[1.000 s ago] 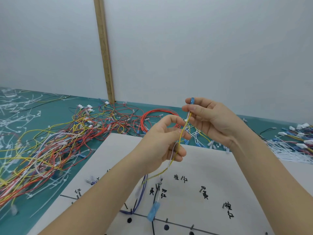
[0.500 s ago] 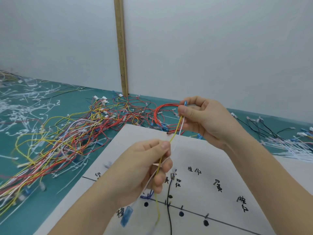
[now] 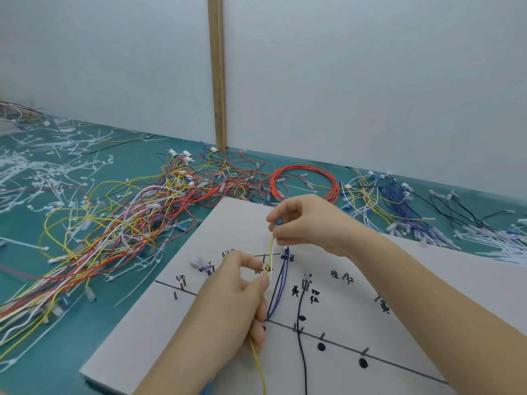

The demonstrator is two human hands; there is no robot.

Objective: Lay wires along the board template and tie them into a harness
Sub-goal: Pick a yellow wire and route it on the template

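Both hands have dropped toward the white board template [image 3: 228, 332]: the right hand [image 3: 310, 223] pinches the yellow and white wires [image 3: 272, 252] at centre frame, the left hand [image 3: 236, 303] grips them below. Loose wires [image 3: 114, 223] sprawl over the green table [image 3: 57, 352] at left, below a pale wall [image 3: 370, 81].

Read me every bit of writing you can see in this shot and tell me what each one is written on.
All the writing is black handwritten Chinese on the white template board; no other text shows.
"红" at the left end of the drawn line.
"黄" and "红" beside the black wire.
"红", with a blurred character before it, perhaps "橙".
"黄", the mark above it unreadable.
Labels near the left hand and right hand are partly hidden, unreadable.
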